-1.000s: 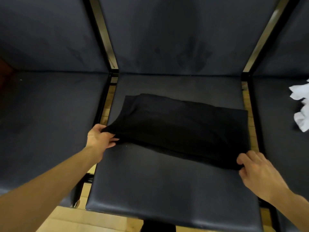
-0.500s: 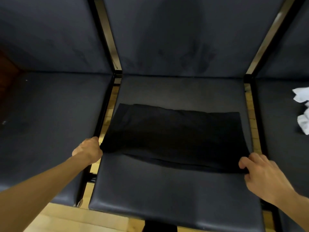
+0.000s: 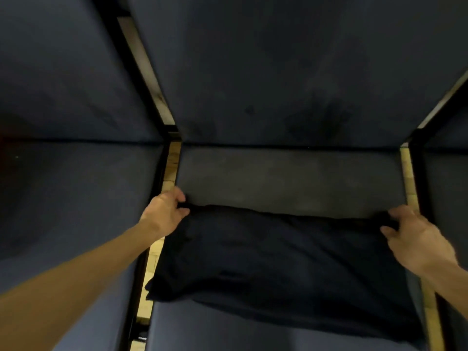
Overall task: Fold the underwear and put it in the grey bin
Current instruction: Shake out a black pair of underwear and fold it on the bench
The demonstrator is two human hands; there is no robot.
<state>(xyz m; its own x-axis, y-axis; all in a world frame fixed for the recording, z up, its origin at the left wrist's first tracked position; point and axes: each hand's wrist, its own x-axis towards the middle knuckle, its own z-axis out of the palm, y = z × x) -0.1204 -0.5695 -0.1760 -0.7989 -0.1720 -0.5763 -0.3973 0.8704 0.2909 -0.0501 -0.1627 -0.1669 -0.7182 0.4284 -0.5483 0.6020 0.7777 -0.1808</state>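
Observation:
The black underwear point(image 3: 278, 264) lies spread wide across the middle dark seat cushion point(image 3: 291, 181). My left hand point(image 3: 164, 214) pinches its far left corner near the cushion's left edge. My right hand point(image 3: 415, 236) grips the far right corner near the right edge. The cloth's far edge runs straight between both hands, and its near part sags toward me over the seat front. The grey bin is not in view.
Dark padded backrests point(image 3: 278, 72) rise behind the seats. More dark seats sit to the left point(image 3: 76, 198) and right point(image 3: 450, 198), split by narrow gaps showing the wooden floor point(image 3: 172, 163). Black frame bars run along those gaps.
Both hands carried the near corners of the underwear up and away from me, to the far edge of the cloth. The view shifted, and the white cloth at right left the frame.

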